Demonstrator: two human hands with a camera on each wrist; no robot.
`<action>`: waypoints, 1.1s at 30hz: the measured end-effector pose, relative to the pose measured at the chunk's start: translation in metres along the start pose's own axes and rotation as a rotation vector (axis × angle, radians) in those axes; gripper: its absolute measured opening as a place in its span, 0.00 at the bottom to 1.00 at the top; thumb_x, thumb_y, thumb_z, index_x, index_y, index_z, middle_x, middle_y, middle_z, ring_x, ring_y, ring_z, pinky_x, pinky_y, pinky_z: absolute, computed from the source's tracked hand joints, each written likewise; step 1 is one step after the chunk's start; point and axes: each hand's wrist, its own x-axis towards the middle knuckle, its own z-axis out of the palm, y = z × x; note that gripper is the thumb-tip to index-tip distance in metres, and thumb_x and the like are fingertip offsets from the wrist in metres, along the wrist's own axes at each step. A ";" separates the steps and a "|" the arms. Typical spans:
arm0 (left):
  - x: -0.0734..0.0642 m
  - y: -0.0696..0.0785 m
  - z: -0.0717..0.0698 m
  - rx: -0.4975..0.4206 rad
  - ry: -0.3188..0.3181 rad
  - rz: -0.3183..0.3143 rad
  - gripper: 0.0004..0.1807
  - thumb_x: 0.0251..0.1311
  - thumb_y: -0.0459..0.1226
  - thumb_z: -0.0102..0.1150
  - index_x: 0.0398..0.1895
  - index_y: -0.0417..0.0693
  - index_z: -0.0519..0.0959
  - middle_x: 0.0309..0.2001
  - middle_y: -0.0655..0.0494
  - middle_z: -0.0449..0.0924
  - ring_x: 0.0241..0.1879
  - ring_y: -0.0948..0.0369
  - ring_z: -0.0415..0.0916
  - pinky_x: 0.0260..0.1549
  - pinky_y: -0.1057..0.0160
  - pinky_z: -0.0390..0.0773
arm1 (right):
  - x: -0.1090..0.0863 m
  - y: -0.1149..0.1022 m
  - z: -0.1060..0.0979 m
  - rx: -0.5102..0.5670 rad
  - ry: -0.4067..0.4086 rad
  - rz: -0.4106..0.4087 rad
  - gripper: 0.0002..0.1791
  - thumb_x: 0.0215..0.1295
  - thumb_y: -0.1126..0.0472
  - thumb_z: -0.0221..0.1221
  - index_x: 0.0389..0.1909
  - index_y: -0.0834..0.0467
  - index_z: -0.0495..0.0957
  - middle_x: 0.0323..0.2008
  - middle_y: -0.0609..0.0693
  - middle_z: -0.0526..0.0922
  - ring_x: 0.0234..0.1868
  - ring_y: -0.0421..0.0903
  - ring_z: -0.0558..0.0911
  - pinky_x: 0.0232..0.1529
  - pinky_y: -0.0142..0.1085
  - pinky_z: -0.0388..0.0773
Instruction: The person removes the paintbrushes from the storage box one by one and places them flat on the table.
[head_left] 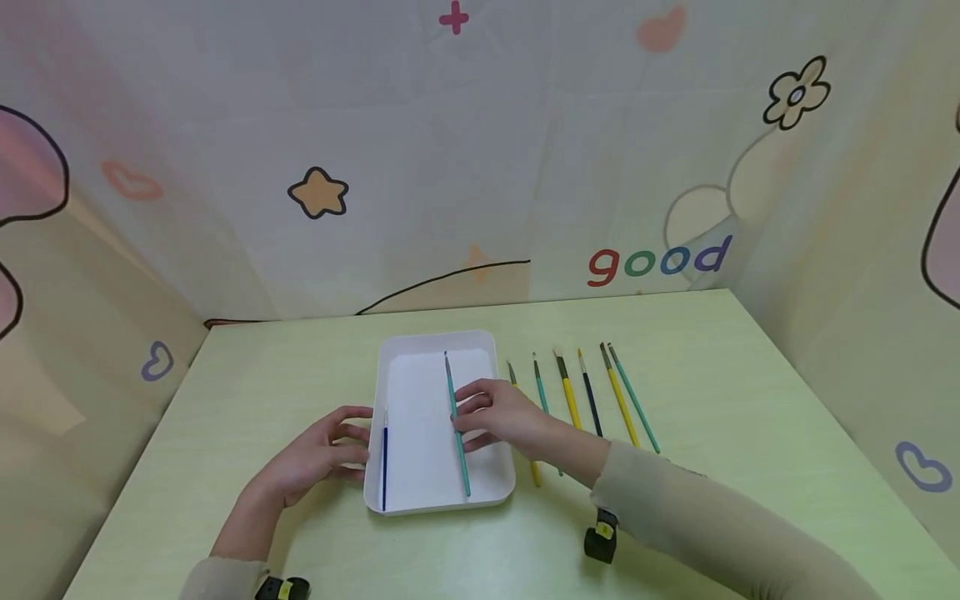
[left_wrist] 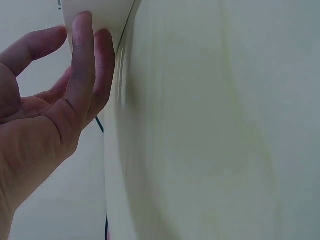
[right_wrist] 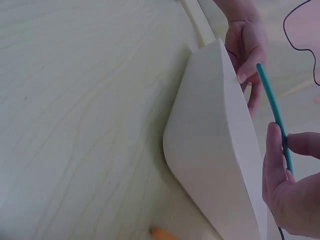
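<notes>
A white rectangular tray [head_left: 422, 417] lies on the table, with a thin dark blue paintbrush [head_left: 385, 468] along its left inner wall. Over the tray's right half, my right hand [head_left: 512, 415] pinches a teal paintbrush [head_left: 464, 473] between thumb and fingers, bristles pointing away from me. In the right wrist view this paintbrush [right_wrist: 270, 96] stands above the tray's rim. At the tray's left side, my left hand [head_left: 318, 458] has its fingers spread and loosely bent, fingertips right at the outer wall. The left wrist view shows these fingers [left_wrist: 82, 60] against the tray's side.
Right of the tray lie several paintbrushes in a slanting row: a teal one [head_left: 541, 383], a thick yellow one [head_left: 567, 392], a dark one [head_left: 590, 392] and others. My right forearm passes over their near ends. A printed curtain [head_left: 450, 167] closes off the table's back and sides.
</notes>
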 end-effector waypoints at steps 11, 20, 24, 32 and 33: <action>0.000 0.000 0.002 -0.024 -0.019 0.006 0.37 0.66 0.27 0.61 0.75 0.36 0.57 0.58 0.32 0.70 0.49 0.48 0.80 0.47 0.50 0.85 | -0.023 -0.001 -0.055 -0.052 0.059 -0.020 0.25 0.69 0.69 0.63 0.64 0.68 0.68 0.53 0.64 0.77 0.47 0.54 0.82 0.45 0.46 0.86; -0.004 -0.003 0.001 -0.063 -0.044 -0.004 0.41 0.63 0.27 0.64 0.76 0.36 0.55 0.61 0.31 0.69 0.51 0.48 0.80 0.48 0.52 0.84 | -0.041 0.009 -0.096 -0.063 0.116 -0.016 0.26 0.71 0.68 0.62 0.66 0.69 0.66 0.55 0.64 0.75 0.46 0.52 0.82 0.47 0.45 0.86; -0.006 -0.002 0.000 -0.083 -0.068 -0.004 0.43 0.61 0.25 0.66 0.77 0.36 0.55 0.61 0.31 0.68 0.52 0.48 0.80 0.49 0.52 0.84 | -0.047 0.011 -0.116 -0.062 0.127 -0.022 0.28 0.73 0.67 0.60 0.68 0.71 0.63 0.55 0.65 0.73 0.46 0.51 0.81 0.47 0.43 0.85; -0.012 -0.004 -0.002 -0.060 -0.074 -0.029 0.47 0.57 0.26 0.71 0.77 0.38 0.55 0.60 0.34 0.69 0.53 0.47 0.79 0.50 0.53 0.83 | -0.048 0.009 -0.151 -0.073 0.155 0.010 0.30 0.75 0.67 0.58 0.71 0.72 0.59 0.60 0.69 0.71 0.51 0.54 0.81 0.51 0.43 0.84; -0.013 -0.005 -0.002 -0.057 -0.078 -0.031 0.48 0.56 0.26 0.71 0.77 0.38 0.55 0.60 0.34 0.69 0.53 0.47 0.79 0.50 0.53 0.83 | -0.048 0.009 -0.155 -0.072 0.164 0.016 0.30 0.75 0.67 0.58 0.71 0.71 0.59 0.61 0.69 0.71 0.53 0.54 0.81 0.51 0.43 0.84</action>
